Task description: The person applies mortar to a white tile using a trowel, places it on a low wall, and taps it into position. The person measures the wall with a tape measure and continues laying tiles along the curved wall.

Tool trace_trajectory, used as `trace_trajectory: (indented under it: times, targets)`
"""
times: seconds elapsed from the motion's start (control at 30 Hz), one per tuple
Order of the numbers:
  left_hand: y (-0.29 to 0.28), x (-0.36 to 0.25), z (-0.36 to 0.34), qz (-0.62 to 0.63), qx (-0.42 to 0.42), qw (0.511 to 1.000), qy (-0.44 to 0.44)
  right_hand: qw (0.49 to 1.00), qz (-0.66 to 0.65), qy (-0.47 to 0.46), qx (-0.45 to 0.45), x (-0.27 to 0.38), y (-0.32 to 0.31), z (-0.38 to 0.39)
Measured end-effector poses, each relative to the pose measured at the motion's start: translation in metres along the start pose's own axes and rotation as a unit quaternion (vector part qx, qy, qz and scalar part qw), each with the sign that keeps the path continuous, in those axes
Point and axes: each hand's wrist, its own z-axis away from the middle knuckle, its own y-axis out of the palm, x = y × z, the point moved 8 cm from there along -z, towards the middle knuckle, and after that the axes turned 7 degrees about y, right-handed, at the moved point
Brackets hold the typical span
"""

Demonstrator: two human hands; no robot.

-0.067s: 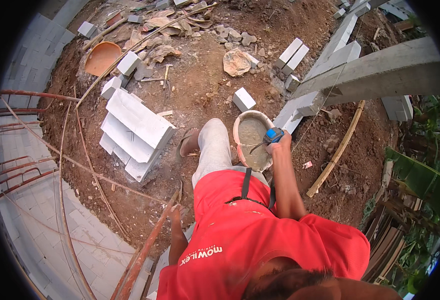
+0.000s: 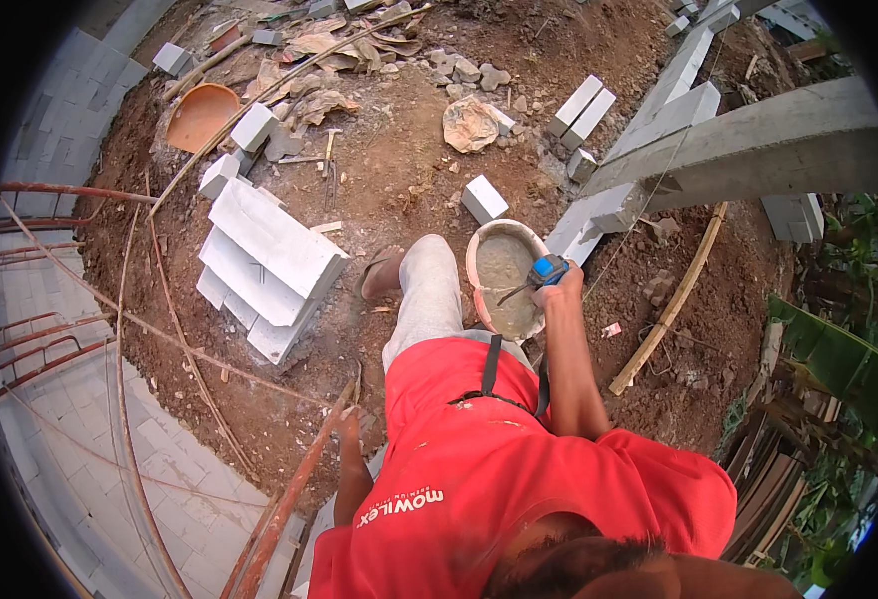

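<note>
1. Right hand (image 2: 561, 290) grasps a blue-and-black handheld tool (image 2: 548, 270) at the mortar bucket's (image 2: 473, 264) rim.
2. Left hand (image 2: 350, 423), beside a rusty pole (image 2: 301, 483): I can't tell its grip.
3. Slackened hold could drop the tool into mortar (image 2: 504, 262).

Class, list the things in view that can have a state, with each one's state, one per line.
Bucket: open-topped, holding grey mix
Blue-and-black tool: held
Right hand: closed around the tool
Left hand: beside the pole, grip unclear
Pole: slanting
Block pile: stacked
Hammer: lying down
Brown paper: crumpled
</note>
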Motion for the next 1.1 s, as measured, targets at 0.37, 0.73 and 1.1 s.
trace_trajectory:
  times: [0.37,0.73,1.1]
  targets:
    - [0.204,-0.298,-0.145,-0.070,0.165,0.972,0.153,0.991,-0.100,-0.073,0.048,0.146,0.075,-0.080]
    - [0.423,-0.584,-0.132,-0.123,0.248,0.923,0.267,0.985,-0.160,-0.051,0.041,0.233,0.119,-0.175]
    - [0.390,-0.421,-0.105,-0.165,0.146,0.972,0.085,0.971,-0.234,-0.042,-0.025,0.281,0.194,-0.368]
